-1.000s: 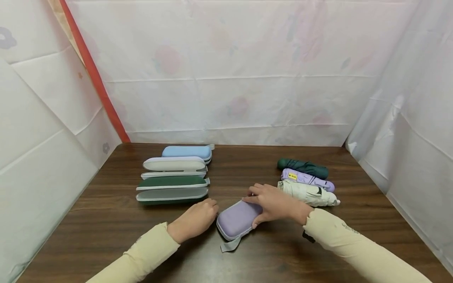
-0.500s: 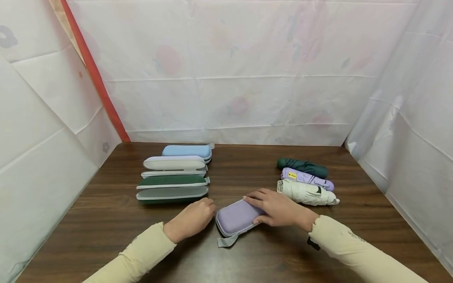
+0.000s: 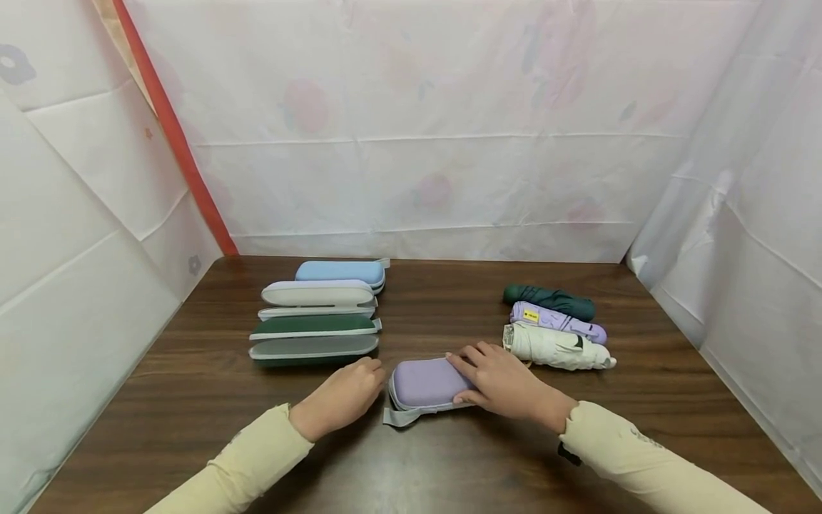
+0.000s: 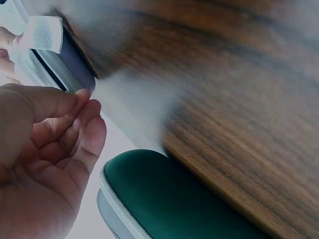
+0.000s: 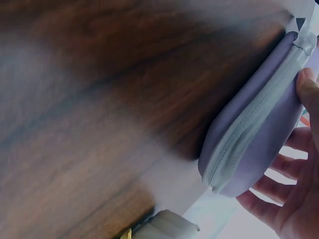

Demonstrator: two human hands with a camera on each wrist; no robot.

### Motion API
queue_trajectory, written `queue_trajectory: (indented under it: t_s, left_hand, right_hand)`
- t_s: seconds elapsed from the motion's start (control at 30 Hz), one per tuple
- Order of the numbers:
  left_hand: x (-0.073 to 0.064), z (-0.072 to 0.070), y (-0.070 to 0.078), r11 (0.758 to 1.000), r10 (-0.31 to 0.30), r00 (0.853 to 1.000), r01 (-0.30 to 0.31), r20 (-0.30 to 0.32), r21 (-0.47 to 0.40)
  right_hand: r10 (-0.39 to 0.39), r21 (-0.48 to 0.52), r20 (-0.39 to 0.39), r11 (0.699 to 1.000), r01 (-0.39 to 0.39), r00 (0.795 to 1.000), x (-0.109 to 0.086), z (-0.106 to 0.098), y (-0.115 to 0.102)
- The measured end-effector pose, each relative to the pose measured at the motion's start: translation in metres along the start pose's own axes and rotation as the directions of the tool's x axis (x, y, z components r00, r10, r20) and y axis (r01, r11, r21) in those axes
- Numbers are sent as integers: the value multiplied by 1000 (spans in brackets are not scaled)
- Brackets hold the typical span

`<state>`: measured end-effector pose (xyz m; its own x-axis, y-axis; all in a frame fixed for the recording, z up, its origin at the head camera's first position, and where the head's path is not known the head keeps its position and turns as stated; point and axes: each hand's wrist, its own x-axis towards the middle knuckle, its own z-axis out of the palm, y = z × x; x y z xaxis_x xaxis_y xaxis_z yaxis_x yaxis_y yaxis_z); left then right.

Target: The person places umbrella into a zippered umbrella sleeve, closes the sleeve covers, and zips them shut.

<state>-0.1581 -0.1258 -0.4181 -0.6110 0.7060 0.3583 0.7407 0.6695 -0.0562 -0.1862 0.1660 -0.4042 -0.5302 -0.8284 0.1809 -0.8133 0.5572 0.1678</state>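
A purple hard zip case (image 3: pixel 429 383) with a grey wrist strap (image 3: pixel 401 417) lies near the middle of the table. My right hand (image 3: pixel 507 382) grips its right end from above, thumb on the near edge and fingers over the far side. At the other end, my left hand (image 3: pixel 347 396) pinches with thumb and fingertips at the zipper; the pull itself is hidden between them. In the left wrist view, a dark slit in the zipper (image 4: pixel 49 68) runs toward the fingertips. The right wrist view shows the zipper (image 5: pixel 244 129) meeting along the case's side.
Beyond my left hand stand a green case (image 3: pixel 315 326) and a whitish case (image 3: pixel 317 293), both gaping, with a light blue case (image 3: pixel 340 272) behind. At the right lie folded umbrellas: dark green (image 3: pixel 549 302), lilac (image 3: pixel 559 323) and white (image 3: pixel 559 348). Pale sheets (image 3: pixel 417 128) surround the table.
The purple case has turned so that it lies more nearly level across the table, its strap end shifting left and away from me. My left hand has moved slightly left; the right hand still grips.
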Motion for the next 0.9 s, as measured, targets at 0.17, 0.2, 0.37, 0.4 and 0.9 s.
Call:
queue_trajectory:
  t_s: [0.17, 0.2, 0.37, 0.4, 0.9]
  left_hand:
    - [0, -1, 2, 1000, 3, 1000, -3, -7, -4]
    - [0, -1, 2, 1000, 3, 1000, -3, -4, -7]
    - [-2, -2, 5, 1000, 9, 1000, -9, 14, -14]
    - [-2, -3, 6, 1000, 14, 1000, -14, 13, -11]
    - [-9, -2, 16, 998, 54, 998, -54, -25, -18]
  right_hand:
    - [39, -18, -2, 999, -39, 999, -1, 0, -5]
    - [45, -19, -3, 999, -45, 999, -1, 0, -5]
    - [74, -12, -3, 997, -74, 997, 0, 0, -7]
    - [77, -8, -4, 997, -77, 997, 0, 0, -8]
    - [87, -2, -9, 996, -87, 996, 2, -1, -11]
